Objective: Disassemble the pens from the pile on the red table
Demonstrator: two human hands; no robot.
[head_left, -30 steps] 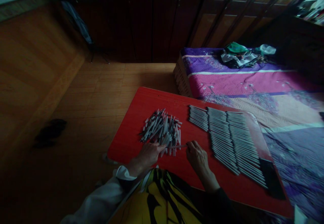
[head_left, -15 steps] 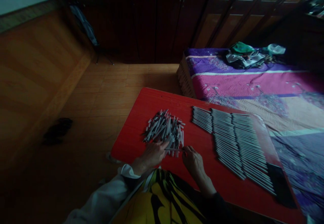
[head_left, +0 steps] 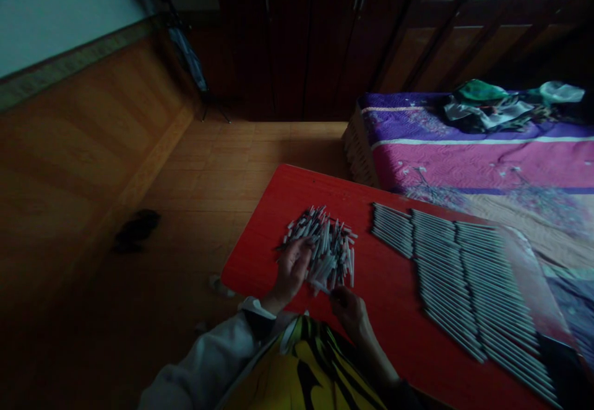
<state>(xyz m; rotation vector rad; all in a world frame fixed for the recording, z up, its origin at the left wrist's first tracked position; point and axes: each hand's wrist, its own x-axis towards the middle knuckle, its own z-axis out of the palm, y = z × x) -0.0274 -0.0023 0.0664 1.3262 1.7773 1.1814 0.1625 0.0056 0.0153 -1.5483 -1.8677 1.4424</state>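
Note:
My right hand [head_left: 349, 311], its fingers closed, pinches one end of a thin pale stick [head_left: 320, 286] in front of the pile. The stick's other end points left toward the heap. My left hand [head_left: 292, 269] is over the near left edge of a loose pile of short grey-white and dark sticks [head_left: 327, 237]; its fingers look parted and bent, and I see nothing held in them. Fine detail is lost in the dim light. To the right, similar slim sticks [head_left: 445, 280] lie side by side in three neat columns.
All of this lies on a red table [head_left: 260, 230]. A dark flat object [head_left: 561, 360] sits at its right end. Beyond is a bed with a purple and pink cover [head_left: 445, 162] and bags [head_left: 487, 104] on it. Dark shoes [head_left: 137, 230] stand on the tiled floor at left.
My left hand has let go of the stick it held together with my right hand and moved up-left onto the pile. My right hand keeps the stick, now tilted. The view has swung left.

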